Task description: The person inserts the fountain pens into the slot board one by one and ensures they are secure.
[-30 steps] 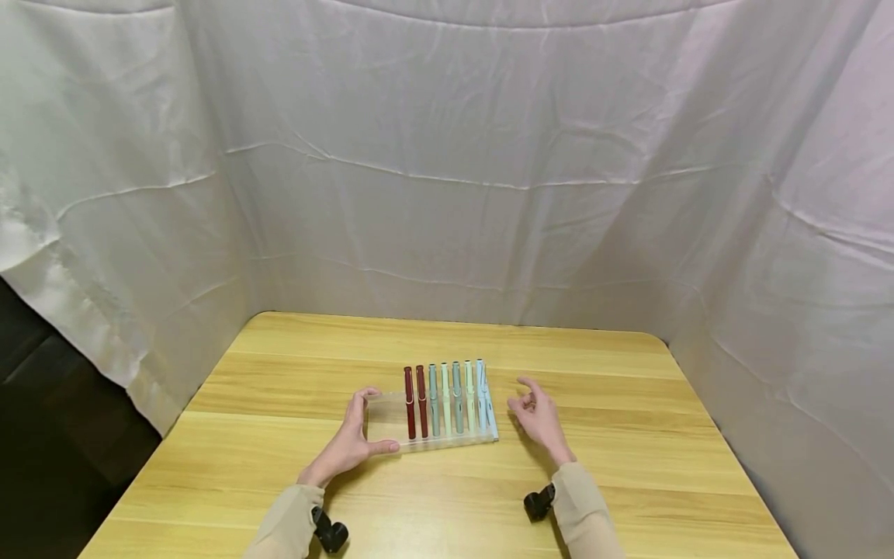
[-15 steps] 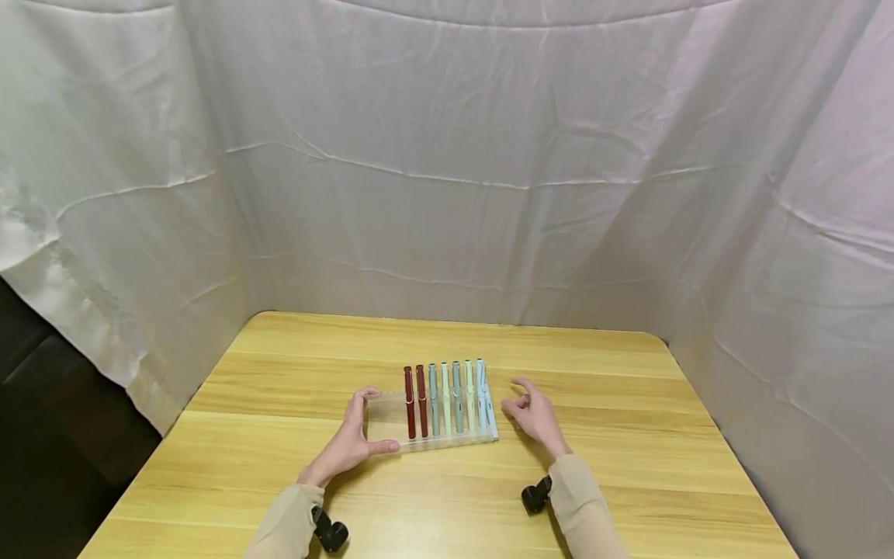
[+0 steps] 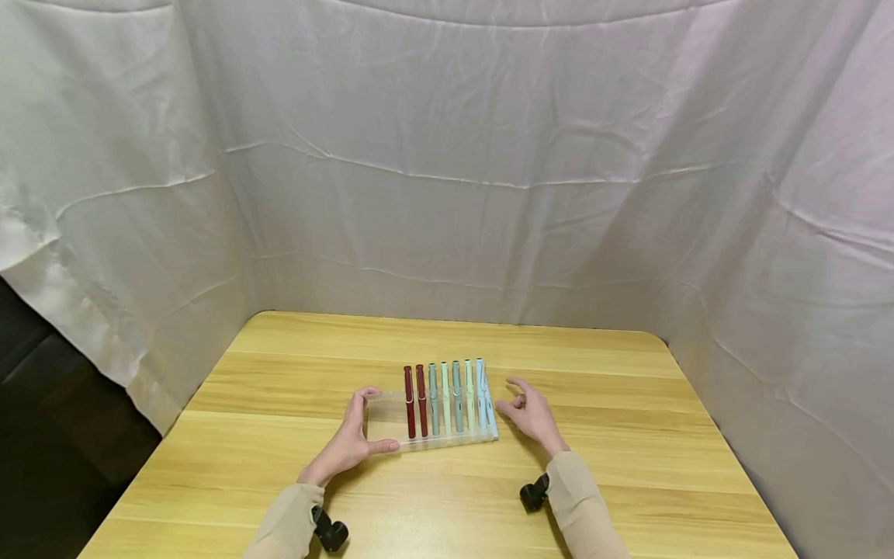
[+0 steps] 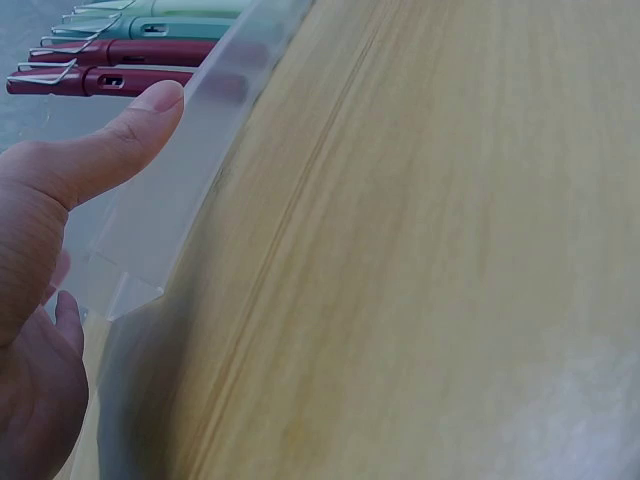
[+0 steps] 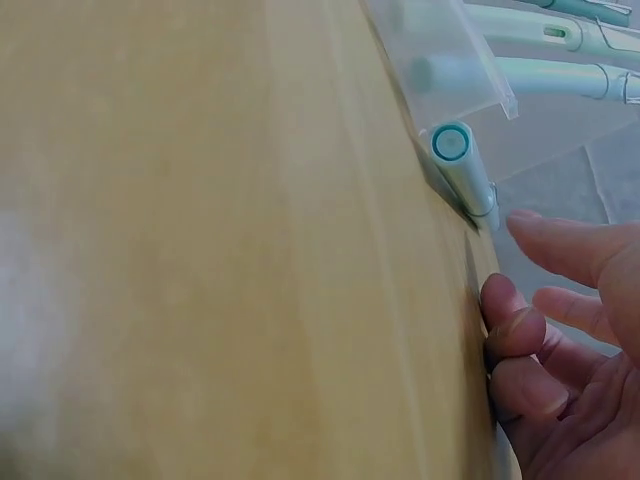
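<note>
A clear plastic pen rack (image 3: 386,419) bears a row of capped pens: two dark red pens (image 3: 410,404), then grey-blue and pale green pens (image 3: 471,400), and a light blue pen (image 3: 481,392) at its right end. My left hand (image 3: 345,446) grips the rack's left end, thumb on the front lip (image 4: 205,130) and fingers behind. Against the right end, another light blue pen (image 5: 465,175) lies slanted on the table, outside the rack. Just right of that pen is my right hand (image 3: 534,415), fingers loosely bent, holding nothing; a small gap separates thumb and pen.
The wooden table (image 3: 594,365) has rounded far corners. Pale cloth curtains (image 3: 447,194) hang behind it and on both sides. A dark surface (image 3: 56,435) shows beyond the table at the left. Each sleeved forearm wears a black wrist camera (image 3: 330,532).
My right hand has shifted slightly left, closer to the slanted light blue pen. The left hand, the rack and the pens have stayed in place.
</note>
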Motion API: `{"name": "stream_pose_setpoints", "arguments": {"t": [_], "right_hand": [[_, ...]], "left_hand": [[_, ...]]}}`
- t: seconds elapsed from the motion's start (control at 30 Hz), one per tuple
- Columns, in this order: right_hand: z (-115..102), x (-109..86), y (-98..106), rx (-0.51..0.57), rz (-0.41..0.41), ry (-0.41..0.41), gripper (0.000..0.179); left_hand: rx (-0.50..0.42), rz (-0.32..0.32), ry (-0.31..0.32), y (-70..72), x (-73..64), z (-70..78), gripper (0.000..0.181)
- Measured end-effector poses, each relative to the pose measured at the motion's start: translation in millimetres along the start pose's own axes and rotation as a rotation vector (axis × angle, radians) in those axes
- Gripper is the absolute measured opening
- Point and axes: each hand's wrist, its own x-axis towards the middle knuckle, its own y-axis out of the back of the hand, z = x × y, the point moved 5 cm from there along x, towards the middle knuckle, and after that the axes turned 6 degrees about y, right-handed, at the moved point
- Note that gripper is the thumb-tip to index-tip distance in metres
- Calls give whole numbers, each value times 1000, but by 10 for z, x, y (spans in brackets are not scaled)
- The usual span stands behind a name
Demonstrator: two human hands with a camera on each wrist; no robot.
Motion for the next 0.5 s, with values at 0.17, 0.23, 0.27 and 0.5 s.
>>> {"name": "stream_pose_setpoints", "arguments": {"t": [0.17,0.23,0.27,0.5], "right_hand": [[-20,25,-53,-40,-4,11,63],[-35,31,-70,-43,-9,15,63],[-43,33,-75,-44,-11,18,64],[-67,-12,-44,28,-44,25,64]], "left_hand": [[-5,3,-8,-3,0,1,97],[-4,1,-12,-3,4,3,98],[-2,1,-12,-3,4,5,98],[2,20,-20,-5,4,1,99]]}}
